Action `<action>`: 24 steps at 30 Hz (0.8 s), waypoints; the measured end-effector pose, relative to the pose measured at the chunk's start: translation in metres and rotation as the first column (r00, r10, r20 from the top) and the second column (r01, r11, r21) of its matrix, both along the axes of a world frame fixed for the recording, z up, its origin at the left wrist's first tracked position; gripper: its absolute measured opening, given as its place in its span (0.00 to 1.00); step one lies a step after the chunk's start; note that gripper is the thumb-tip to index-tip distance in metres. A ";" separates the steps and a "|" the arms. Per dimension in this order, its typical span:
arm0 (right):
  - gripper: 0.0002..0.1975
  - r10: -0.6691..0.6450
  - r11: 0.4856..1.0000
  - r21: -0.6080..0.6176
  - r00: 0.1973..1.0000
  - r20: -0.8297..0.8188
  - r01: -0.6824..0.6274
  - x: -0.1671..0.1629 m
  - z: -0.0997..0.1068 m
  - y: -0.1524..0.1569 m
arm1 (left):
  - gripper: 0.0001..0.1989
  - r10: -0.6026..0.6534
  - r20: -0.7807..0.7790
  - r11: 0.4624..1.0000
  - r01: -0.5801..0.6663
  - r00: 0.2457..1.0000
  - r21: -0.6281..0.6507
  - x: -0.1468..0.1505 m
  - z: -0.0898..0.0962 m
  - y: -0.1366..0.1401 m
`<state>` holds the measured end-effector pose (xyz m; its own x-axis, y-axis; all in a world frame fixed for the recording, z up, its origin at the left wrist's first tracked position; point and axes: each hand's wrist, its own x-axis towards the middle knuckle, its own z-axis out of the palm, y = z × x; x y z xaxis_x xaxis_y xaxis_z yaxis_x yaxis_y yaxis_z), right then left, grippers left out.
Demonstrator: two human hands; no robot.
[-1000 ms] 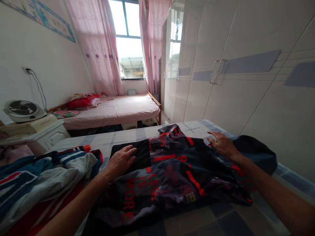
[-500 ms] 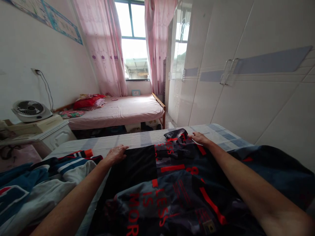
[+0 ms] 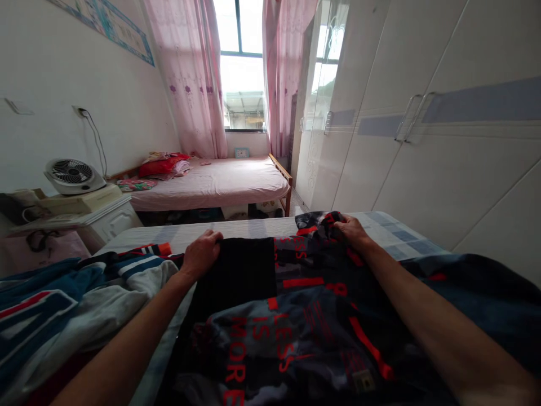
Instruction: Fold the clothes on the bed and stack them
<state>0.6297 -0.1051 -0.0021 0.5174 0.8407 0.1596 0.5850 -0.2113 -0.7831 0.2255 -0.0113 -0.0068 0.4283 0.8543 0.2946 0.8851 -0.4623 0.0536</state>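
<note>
A black garment (image 3: 249, 270) with grey camouflage patches and red lettering, including "LESS IS MORE", lies spread in front of me; its exact kind is unclear. At its far left corner, my left hand (image 3: 203, 254) is closed on the cloth with curled fingers. My right hand (image 3: 354, 232) pinches the far right part, where a bunched camouflage piece sticks out. The near part of the garment looks rumpled and runs out of view at the bottom.
Teal, grey and white clothes (image 3: 97, 299) lie in a heap on the left. Dark blue cloth (image 3: 473, 304) is at the right. Beneath is a bed with a checked sheet (image 3: 389, 231). Beyond are a pink bed (image 3: 228, 180), a fan (image 3: 71, 173) and white wardrobes (image 3: 422, 186).
Both hands have closed on the garment's far edge, where their fingers were looser before. The far edge appears slightly raised and pulled straighter. The view has turned a little left.
</note>
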 end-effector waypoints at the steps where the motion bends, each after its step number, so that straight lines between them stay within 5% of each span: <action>1: 0.20 0.027 0.998 0.052 0.999 -0.040 -0.024 -0.003 0.008 -0.012 | 0.12 -0.016 0.023 1.000 0.015 1.000 0.022 -0.004 0.004 -0.008; 5: 0.18 0.178 0.971 0.207 0.936 -0.303 -0.118 -0.010 0.019 -0.081 | 0.11 -0.143 0.069 0.987 0.137 0.987 0.087 -0.029 0.003 -0.051; 11: 0.20 0.160 0.971 -0.069 0.841 -0.517 -0.227 -0.006 -0.029 -0.170 | 0.12 -0.378 0.014 0.924 0.376 0.926 0.066 -0.067 -0.036 -0.095; 17: 0.21 0.166 0.970 -0.104 0.906 -0.388 -0.222 0.003 -0.045 -0.182 | 0.14 -0.367 0.048 0.927 0.361 0.929 0.099 -0.072 -0.038 -0.100; 24: 0.19 0.160 0.964 -0.156 0.938 -0.307 -0.216 0.005 -0.051 -0.179 | 0.25 -0.256 0.012 0.926 0.249 0.967 -0.284 -0.077 -0.028 -0.108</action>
